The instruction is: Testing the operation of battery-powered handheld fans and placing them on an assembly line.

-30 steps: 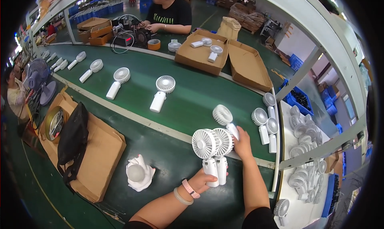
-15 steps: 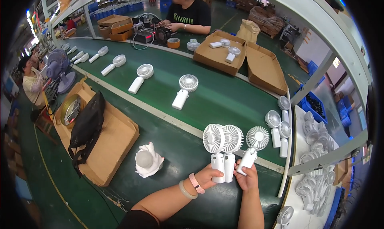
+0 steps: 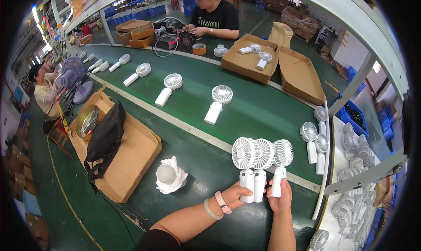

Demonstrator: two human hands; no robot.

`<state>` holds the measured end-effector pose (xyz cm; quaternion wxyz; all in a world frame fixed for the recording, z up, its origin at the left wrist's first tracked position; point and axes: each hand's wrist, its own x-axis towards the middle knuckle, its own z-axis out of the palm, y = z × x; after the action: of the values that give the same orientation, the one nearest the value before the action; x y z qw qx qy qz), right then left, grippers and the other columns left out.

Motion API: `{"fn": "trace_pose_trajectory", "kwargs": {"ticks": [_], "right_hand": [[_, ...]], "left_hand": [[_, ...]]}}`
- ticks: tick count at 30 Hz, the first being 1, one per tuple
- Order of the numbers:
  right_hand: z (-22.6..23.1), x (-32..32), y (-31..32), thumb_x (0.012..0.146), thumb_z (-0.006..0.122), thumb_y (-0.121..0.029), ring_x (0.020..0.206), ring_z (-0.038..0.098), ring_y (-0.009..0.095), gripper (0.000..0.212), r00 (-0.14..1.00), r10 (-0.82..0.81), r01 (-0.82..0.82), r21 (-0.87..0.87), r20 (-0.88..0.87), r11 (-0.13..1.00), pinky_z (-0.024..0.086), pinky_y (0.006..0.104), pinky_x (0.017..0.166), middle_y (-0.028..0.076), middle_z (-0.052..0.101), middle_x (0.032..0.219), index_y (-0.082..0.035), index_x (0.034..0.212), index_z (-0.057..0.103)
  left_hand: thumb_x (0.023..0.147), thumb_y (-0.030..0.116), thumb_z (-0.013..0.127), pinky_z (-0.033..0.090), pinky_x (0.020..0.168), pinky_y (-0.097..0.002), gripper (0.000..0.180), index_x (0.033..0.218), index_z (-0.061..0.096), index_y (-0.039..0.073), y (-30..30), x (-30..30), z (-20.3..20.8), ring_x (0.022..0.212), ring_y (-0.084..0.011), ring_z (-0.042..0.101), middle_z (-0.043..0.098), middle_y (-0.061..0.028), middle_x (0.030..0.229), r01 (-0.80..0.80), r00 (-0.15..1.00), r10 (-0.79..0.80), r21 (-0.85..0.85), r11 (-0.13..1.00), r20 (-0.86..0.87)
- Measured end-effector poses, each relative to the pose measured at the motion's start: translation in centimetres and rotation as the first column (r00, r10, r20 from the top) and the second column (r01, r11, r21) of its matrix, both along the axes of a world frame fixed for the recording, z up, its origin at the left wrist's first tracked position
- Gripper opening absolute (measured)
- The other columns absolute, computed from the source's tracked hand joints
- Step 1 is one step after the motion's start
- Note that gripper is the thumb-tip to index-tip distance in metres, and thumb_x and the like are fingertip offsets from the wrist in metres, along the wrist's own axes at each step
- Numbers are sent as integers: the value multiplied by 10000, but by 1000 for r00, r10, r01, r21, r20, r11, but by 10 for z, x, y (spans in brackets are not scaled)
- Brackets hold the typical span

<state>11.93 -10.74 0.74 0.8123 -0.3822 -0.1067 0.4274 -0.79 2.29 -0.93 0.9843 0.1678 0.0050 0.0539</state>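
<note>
My left hand [image 3: 237,195] is closed around the handles of two white handheld fans [image 3: 247,185], held side by side and upright with their round heads at the top. Close on the right, my right hand [image 3: 281,197] grips a third white handheld fan [image 3: 277,181] by its handle. This fan's head is turned more edge-on and comes up against or just beside the other heads; whether they touch I cannot tell. To the left of my forearm, a crumpled white cloth-like bundle with a round grey-white top [image 3: 166,174] stands on the green bench [image 3: 197,150].
More handheld fans [image 3: 213,112] lie spaced along the green belt [image 3: 193,93]. Several stand at the right rail, beside a white table [image 3: 329,198] heaped with fans. A cardboard tray [image 3: 136,163] with a black bag is at left. Across the belt sits a person [image 3: 215,18] near open cartons [image 3: 250,71].
My right hand has brought its fan more upright and nearer the two in my left hand. The fans on the belt have slid slightly right. The whole view has shifted a little.
</note>
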Motion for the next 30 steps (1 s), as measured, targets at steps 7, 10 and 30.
{"fn": "trace_pose_trajectory", "kwargs": {"ticks": [7,10,30], "right_hand": [[1,2,-7,922,364,-438,427,472,154,408,971,162,-146,103,-176,984,357,245,357,110,566,659,-53,1014,464],[-7,5,-12,913,387,-438,442,482,152,397,1000,-19,22,-94,23,995,340,240,361,105,565,663,-80,1066,459],[3,-6,1,785,666,-141,649,570,141,389,982,-13,29,-82,186,996,376,202,449,70,561,907,-65,1074,416]], "left_hand": [[682,3,570,427,916,-476,662,1297,328,29,-1,-2,-1,1096,-307,514,482,-158,1224,-10,1000,10,-10,1000,0],[684,10,581,433,907,-477,660,1294,331,30,-6,4,0,1077,-311,526,484,-163,1220,8,1000,-7,-37,999,14],[633,30,630,451,873,-494,686,1271,380,69,3,-5,8,1087,-316,514,481,-149,1216,-41,999,40,-102,994,-16]]}}
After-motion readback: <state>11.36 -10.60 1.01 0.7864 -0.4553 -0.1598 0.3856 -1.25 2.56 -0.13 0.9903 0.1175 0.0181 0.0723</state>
